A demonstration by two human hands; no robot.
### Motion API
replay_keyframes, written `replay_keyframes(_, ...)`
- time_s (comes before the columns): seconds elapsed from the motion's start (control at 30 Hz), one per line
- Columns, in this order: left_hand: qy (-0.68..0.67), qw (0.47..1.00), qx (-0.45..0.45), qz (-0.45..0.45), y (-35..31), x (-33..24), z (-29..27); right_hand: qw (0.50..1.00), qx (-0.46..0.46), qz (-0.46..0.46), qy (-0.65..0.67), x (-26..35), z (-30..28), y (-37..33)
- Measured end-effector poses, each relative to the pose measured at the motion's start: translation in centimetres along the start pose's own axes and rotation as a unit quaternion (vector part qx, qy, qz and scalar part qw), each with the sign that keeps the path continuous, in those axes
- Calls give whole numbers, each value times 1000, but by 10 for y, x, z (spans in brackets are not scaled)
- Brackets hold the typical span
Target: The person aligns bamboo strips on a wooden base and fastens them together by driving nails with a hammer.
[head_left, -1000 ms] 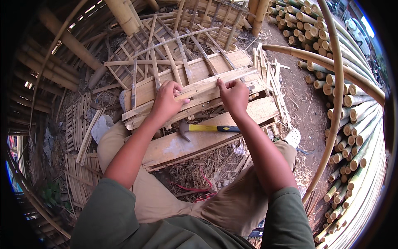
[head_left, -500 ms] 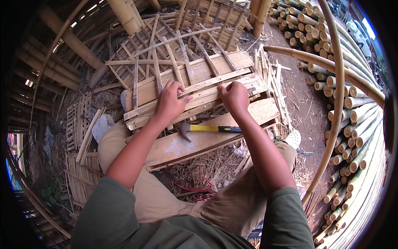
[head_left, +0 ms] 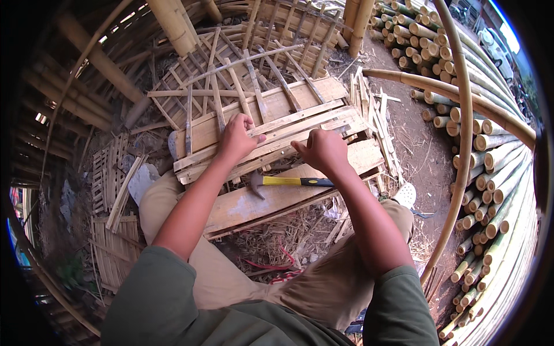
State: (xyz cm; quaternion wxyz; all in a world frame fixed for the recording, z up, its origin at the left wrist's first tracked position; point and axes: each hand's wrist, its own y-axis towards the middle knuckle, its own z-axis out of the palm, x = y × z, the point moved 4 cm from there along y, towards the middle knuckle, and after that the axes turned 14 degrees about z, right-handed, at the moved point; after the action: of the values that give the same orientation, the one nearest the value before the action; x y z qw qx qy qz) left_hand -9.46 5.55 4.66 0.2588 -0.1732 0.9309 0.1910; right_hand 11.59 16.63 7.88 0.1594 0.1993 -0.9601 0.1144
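My left hand (head_left: 236, 138) rests over the long narrow wooden strips (head_left: 271, 140) at the middle, beside the lower end of a bamboo slat (head_left: 239, 86). Its fingers are bent, with a gap between thumb and forefinger and nothing visible in it. My right hand (head_left: 324, 151) is closed over the right part of the same strips, its thumb toward the left; anything inside it is hidden. Nearer to me, a claw hammer (head_left: 281, 181) with a yellow and black handle lies across a wide plank (head_left: 231, 209), its head to the left. Small nail heads show along the strips.
Crossed bamboo slats (head_left: 210, 66) spread beyond the wooden bench. Cut bamboo poles (head_left: 490, 167) are stacked at the right, behind a curved bamboo pole (head_left: 465, 115). Slatted panels (head_left: 118, 237) lie at the left. Loose strips (head_left: 384, 130) and shavings (head_left: 271, 228) litter the ground.
My right hand has shifted a little nearer to me, its thumb now pointing left below the upper strip. The left hand stays nearly in place. The view has tilted slightly.
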Motion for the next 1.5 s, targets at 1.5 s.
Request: replay_keyframes(1.5, -26, 993, -97, 60, -10, -11, 11, 987, -27, -84, 132, -33, -2, -68)
